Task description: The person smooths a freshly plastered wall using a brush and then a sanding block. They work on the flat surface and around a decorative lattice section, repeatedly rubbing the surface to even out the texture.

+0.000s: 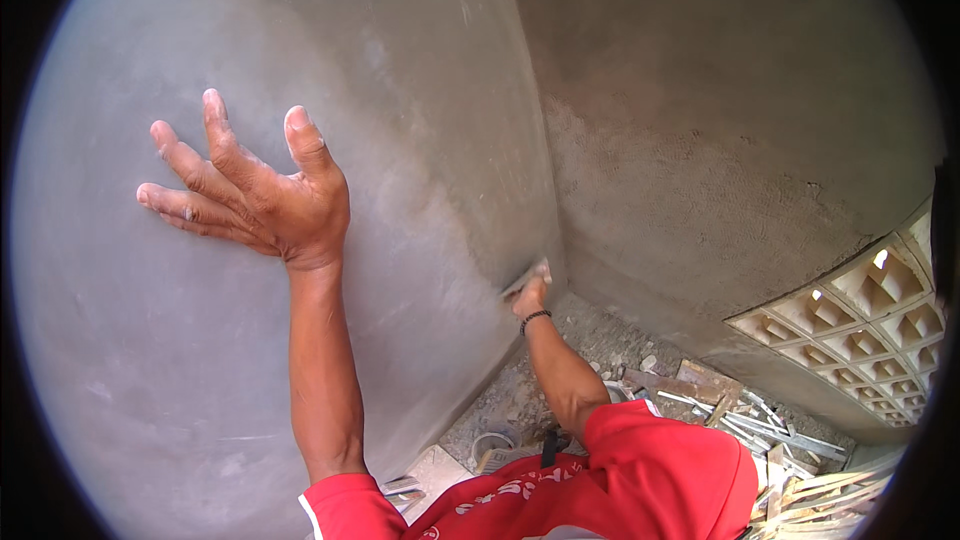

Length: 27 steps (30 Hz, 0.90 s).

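My left hand [255,185] has its fingers spread, with pale dust on the tips, in front of the grey plastered wall [130,340] on the left. Whether the palm presses on the plaster is hard to tell. Low down near the inner corner, my right hand [534,292] is closed round a plastering trowel [519,281], seen nearly edge-on against the same wall. Its handle is hidden by my fingers. The plaster shows darker damp patches higher up and paler ones around my left forearm.
A second wall [680,170], rougher in its lower part, meets the first at the corner. Patterned vent blocks [860,340] are set into it at the right. Rubble [600,335], wood strips [830,490] and a round container [490,443] lie on the floor below.
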Each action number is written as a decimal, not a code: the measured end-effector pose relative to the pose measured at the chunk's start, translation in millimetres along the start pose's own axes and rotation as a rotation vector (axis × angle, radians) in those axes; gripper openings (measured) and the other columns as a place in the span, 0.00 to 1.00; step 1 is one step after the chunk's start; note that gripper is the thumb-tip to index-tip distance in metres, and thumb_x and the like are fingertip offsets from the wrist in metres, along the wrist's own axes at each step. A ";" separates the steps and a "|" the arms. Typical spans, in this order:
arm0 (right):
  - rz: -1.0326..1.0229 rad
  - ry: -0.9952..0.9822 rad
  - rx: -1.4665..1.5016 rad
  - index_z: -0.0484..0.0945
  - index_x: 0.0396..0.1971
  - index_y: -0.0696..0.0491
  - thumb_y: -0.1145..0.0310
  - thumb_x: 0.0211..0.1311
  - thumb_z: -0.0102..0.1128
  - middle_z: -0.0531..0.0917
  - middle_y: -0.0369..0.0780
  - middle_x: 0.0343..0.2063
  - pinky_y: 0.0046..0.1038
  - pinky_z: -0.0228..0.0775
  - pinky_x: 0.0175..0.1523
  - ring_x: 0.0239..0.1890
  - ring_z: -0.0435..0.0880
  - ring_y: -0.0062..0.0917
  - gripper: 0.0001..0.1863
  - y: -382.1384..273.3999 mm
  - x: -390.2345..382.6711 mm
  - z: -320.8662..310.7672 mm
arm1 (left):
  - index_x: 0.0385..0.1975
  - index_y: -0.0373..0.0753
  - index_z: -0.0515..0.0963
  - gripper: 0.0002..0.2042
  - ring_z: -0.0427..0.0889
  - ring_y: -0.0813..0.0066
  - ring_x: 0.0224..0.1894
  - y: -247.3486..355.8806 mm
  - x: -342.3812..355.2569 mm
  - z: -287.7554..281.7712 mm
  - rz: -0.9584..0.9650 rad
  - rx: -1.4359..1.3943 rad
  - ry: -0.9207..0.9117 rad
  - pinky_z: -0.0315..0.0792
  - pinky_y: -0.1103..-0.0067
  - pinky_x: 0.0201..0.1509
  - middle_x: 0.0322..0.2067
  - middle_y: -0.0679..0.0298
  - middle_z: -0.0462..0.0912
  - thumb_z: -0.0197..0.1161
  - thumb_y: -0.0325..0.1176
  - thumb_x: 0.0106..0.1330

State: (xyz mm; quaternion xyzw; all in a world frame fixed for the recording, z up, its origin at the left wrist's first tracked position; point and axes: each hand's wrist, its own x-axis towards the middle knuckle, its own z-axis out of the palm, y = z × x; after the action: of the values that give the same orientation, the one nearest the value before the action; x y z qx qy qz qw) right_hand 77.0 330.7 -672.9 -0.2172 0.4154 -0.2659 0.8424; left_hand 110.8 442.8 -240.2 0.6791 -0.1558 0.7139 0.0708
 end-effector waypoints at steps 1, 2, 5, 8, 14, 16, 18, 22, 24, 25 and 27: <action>0.226 0.055 0.110 0.53 0.69 0.58 0.41 0.71 0.44 0.62 0.44 0.68 0.39 0.55 0.70 0.67 0.63 0.39 0.41 8.0 11.0 -42.1 | 0.61 0.48 0.71 0.28 0.34 0.36 0.73 -1.1 -1.5 -1.5 0.004 -0.015 -0.001 0.37 0.45 0.71 0.70 0.56 0.56 0.55 0.55 0.63; 0.141 -0.026 0.114 0.54 0.69 0.58 0.41 0.71 0.44 0.63 0.43 0.68 0.38 0.56 0.70 0.67 0.63 0.39 0.40 11.3 22.1 -63.8 | 0.61 0.48 0.71 0.28 0.34 0.37 0.73 2.9 3.7 4.0 0.007 -0.040 0.020 0.37 0.46 0.71 0.70 0.57 0.56 0.55 0.55 0.63; -0.089 -0.123 0.008 0.57 0.68 0.58 0.46 0.73 0.44 0.65 0.43 0.66 0.37 0.56 0.69 0.65 0.65 0.36 0.36 -62.0 -35.0 -67.2 | 0.61 0.48 0.71 0.27 0.34 0.39 0.74 -12.6 -9.0 -1.6 -0.003 -0.016 -0.027 0.38 0.46 0.72 0.70 0.56 0.56 0.55 0.54 0.64; -0.588 -0.282 -0.101 0.59 0.66 0.60 0.50 0.74 0.46 0.67 0.44 0.63 0.36 0.57 0.67 0.64 0.66 0.32 0.33 -186.2 -87.8 -31.9 | 0.61 0.47 0.71 0.27 0.35 0.40 0.74 -8.4 -3.0 -5.8 -0.001 -0.046 -0.053 0.39 0.47 0.72 0.70 0.55 0.56 0.55 0.53 0.64; -2.325 -0.055 -0.769 0.65 0.65 0.53 0.57 0.73 0.42 0.60 0.49 0.69 0.52 0.42 0.71 0.71 0.51 0.49 0.26 -446.5 -244.4 131.4 | 0.59 0.49 0.71 0.28 0.39 0.32 0.72 -5.0 -2.8 -6.2 -0.013 -0.128 -0.084 0.43 0.46 0.70 0.70 0.52 0.57 0.61 0.48 0.58; -2.528 0.376 -1.005 0.65 0.66 0.47 0.56 0.72 0.45 0.60 0.47 0.69 0.54 0.39 0.72 0.72 0.49 0.51 0.26 -514.8 -260.8 193.2 | 0.59 0.49 0.71 0.28 0.41 0.32 0.72 -0.8 -0.9 -5.5 -0.025 -0.158 -0.074 0.43 0.46 0.70 0.70 0.52 0.58 0.61 0.48 0.58; -2.610 0.768 -1.172 0.59 0.70 0.45 0.54 0.72 0.44 0.53 0.44 0.72 0.52 0.33 0.74 0.74 0.43 0.47 0.29 -547.9 -259.6 240.4 | 0.59 0.48 0.71 0.27 0.42 0.33 0.72 -1.4 -1.5 -4.8 -0.030 -0.161 -0.072 0.44 0.46 0.70 0.69 0.52 0.58 0.60 0.48 0.59; -2.636 0.515 -1.317 0.63 0.67 0.43 0.60 0.68 0.45 0.58 0.38 0.71 0.59 0.33 0.72 0.74 0.46 0.43 0.27 -497.6 -192.9 284.3 | 0.59 0.46 0.72 0.26 0.44 0.35 0.72 1.2 0.9 -7.2 -0.034 -0.186 -0.076 0.46 0.47 0.69 0.69 0.52 0.59 0.59 0.47 0.61; -2.578 0.346 -1.695 0.60 0.70 0.45 0.62 0.66 0.44 0.53 0.39 0.73 0.55 0.28 0.73 0.75 0.44 0.41 0.30 -414.3 -120.4 234.1 | 0.59 0.47 0.72 0.26 0.45 0.35 0.72 -0.3 -1.0 -9.1 -0.038 -0.187 -0.084 0.47 0.47 0.69 0.69 0.52 0.59 0.60 0.46 0.60; -2.519 0.257 -1.884 0.58 0.71 0.45 0.63 0.65 0.43 0.50 0.39 0.74 0.53 0.26 0.74 0.76 0.42 0.39 0.32 -378.2 -87.1 204.8 | 0.59 0.47 0.72 0.26 0.46 0.35 0.72 2.6 -0.1 -8.0 -0.039 -0.201 -0.079 0.47 0.48 0.69 0.69 0.52 0.60 0.60 0.46 0.59; -2.324 0.017 -2.261 0.53 0.72 0.45 0.59 0.66 0.40 0.47 0.38 0.75 0.53 0.23 0.75 0.76 0.42 0.38 0.33 -330.6 -49.5 127.4 | 0.59 0.47 0.72 0.26 0.47 0.35 0.72 0.9 0.2 -6.6 -0.056 -0.206 -0.073 0.48 0.48 0.69 0.69 0.52 0.60 0.61 0.46 0.59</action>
State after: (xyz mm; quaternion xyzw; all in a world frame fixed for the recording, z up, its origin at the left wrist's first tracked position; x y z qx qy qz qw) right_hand 67.0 127.6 -378.5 0.8717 -0.0130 0.3014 0.3862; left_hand 104.2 444.1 -240.2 0.6980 -0.2116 0.6665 0.1546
